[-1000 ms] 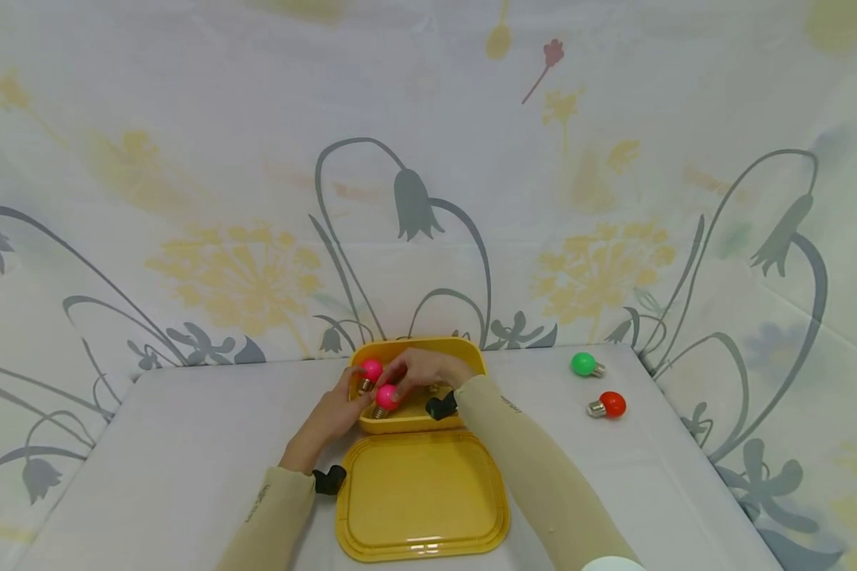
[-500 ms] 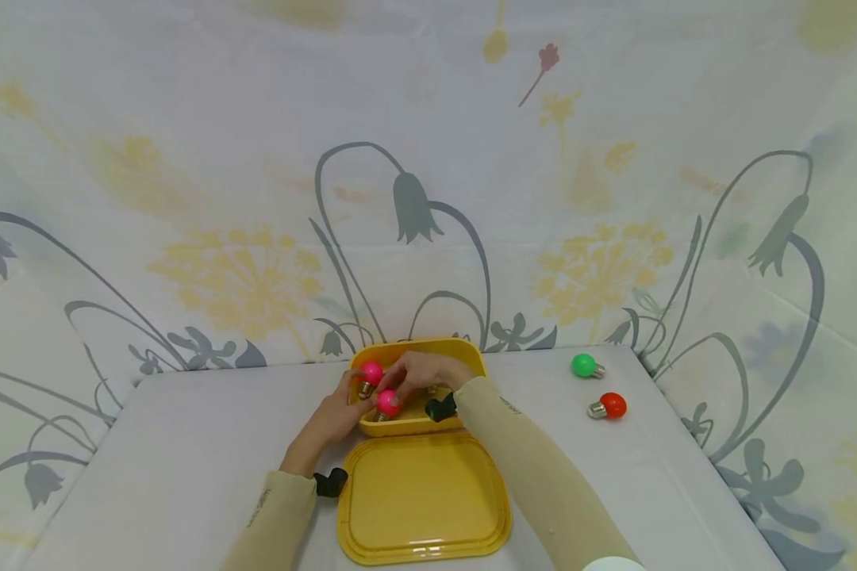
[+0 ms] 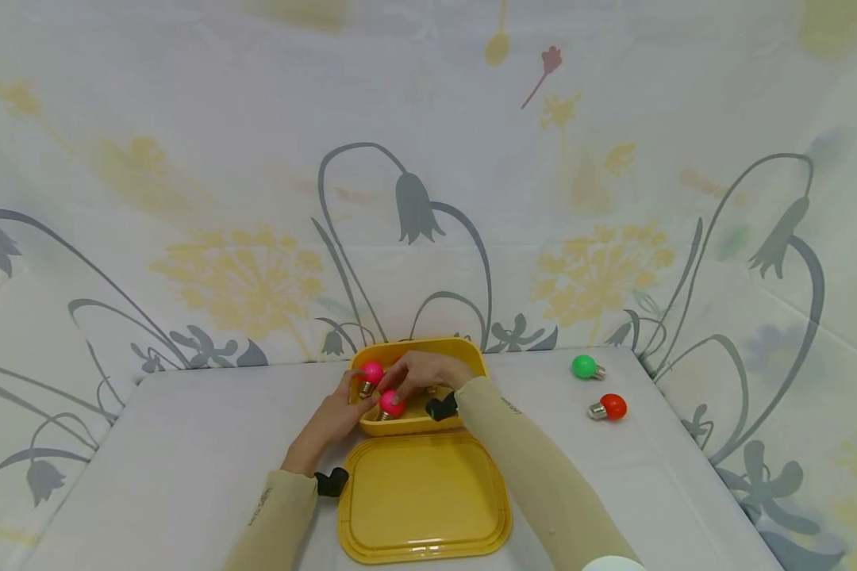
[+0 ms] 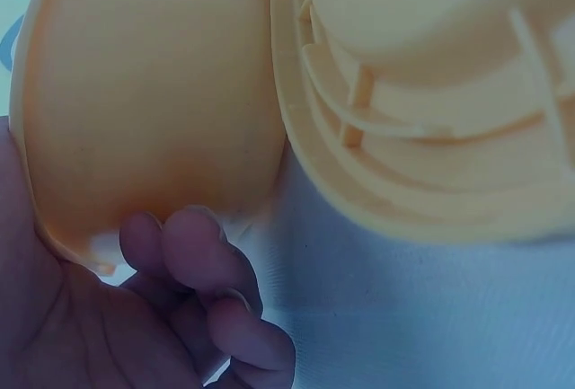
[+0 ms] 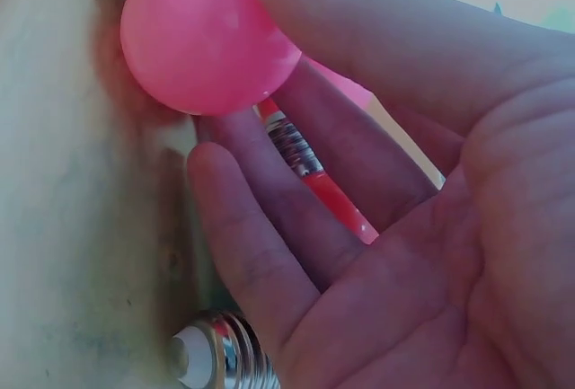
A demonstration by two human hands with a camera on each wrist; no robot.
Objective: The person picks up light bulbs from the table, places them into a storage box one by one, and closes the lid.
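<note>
Centrally: right hand (image 3: 420, 373) pinches pink bulb (image 3: 390, 403) inside yellow box (image 3: 464, 350) — left hand (image 3: 337, 412) curls round box wall; lid (image 3: 423, 496) flat on surface (image 3: 171, 460).

Long beige sleeves (image 3: 536, 468) (small dark print), black wrist straps (image 3: 328, 480).

This looks like a staged recording corner rather than a lived-in room. A pale cloth backdrop (image 3: 428, 159) printed with grey bellflowers and yellow dandelions hangs behind and wraps both sides, shutting out any walls or furniture. The worktop (image 3: 186, 444) is covered in plain white sheeting. On it sit only a few props: a yellow plastic box (image 3: 464, 353), its lid (image 3: 423, 500), and small coloured bulbs (image 3: 612, 405).
</note>
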